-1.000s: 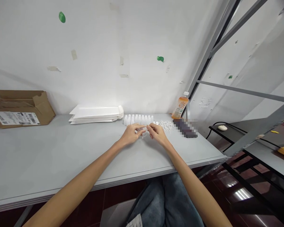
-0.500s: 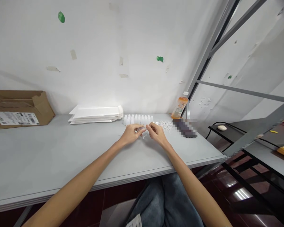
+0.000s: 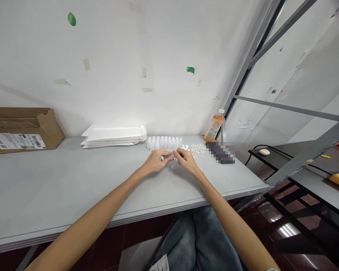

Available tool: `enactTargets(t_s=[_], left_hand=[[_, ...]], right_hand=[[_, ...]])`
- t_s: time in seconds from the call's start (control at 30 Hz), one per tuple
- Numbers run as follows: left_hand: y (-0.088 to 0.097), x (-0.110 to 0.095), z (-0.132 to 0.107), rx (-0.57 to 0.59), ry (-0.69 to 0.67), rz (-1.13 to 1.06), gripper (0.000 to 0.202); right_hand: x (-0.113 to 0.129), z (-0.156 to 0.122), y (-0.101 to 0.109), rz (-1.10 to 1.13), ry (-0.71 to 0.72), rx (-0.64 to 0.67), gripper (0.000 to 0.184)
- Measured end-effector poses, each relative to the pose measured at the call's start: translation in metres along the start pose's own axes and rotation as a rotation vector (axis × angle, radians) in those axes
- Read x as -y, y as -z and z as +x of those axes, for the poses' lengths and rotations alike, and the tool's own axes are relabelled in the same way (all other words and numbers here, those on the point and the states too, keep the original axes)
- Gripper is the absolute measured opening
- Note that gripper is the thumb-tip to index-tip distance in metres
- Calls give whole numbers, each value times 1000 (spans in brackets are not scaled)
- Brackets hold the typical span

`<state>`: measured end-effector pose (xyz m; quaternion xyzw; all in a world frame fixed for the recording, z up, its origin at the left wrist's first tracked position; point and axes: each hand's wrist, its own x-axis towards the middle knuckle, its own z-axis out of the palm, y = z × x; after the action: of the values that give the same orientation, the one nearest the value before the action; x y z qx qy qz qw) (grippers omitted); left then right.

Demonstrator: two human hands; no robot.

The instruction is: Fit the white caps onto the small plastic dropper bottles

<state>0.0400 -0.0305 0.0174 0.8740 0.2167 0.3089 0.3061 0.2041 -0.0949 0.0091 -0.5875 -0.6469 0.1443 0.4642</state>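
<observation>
I see two bare arms reaching over a grey table (image 3: 73, 184), and the two hands meet around one little thing. The small pale thing (image 3: 170, 156) is between the fingertips, just above the table and in front of the row of little white bottles (image 3: 164, 143). It looks whitish and a bit see-through. Most of it is tucked behind fingers, so I can't make out its whole shape. A thin white strip (image 3: 173, 164) hangs down under it with a bend in it, like a bit of string.

The left hand (image 3: 155, 162) is curled, with its thumb and fingers gripping the small pale thing from the side. The right hand (image 3: 186, 160) has its fingers bent in and its tips right up at the other end. I can't tell if those tips are pinching the small pale thing, the thin white strip, or only touching.

The little white bottles stand close together, cloudy white, with narrow tops. Just to their right is a messy heap of small white bits (image 3: 197, 149), some thin and curly. Behind that, near the wall, is a bottle of orange drink (image 3: 214, 126) with a white cap. A stack of flat white packets (image 3: 114, 135) lies to the left.
</observation>
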Motion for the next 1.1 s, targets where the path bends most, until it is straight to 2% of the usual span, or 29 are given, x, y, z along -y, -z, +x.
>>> enactTargets(t_s=[0.2,0.43,0.67,0.8,0.97,1.03,1.1], left_hand=[[-6,3,-2,-90,-54,82,22],[-3,-1,1,-79,-4,-8,21],[-6,2,-3,-110,-50,95,22],[-8,3,-2,-143,-59,110,24],[-4,4,2,-235,70,-50,28],[-1,2,3,-257,141,-171,33],[1,0,3,-281,176,-256,39]], right_hand=[[-1,1,-1,-4,-15,2,49],[2,0,2,59,5,-35,43],[2,1,1,-20,9,-16,47],[1,1,3,52,-16,-45,51],[0,2,10,210,-62,-182,52],[1,2,11,220,-73,-160,50],[3,1,9,195,-68,-67,45]])
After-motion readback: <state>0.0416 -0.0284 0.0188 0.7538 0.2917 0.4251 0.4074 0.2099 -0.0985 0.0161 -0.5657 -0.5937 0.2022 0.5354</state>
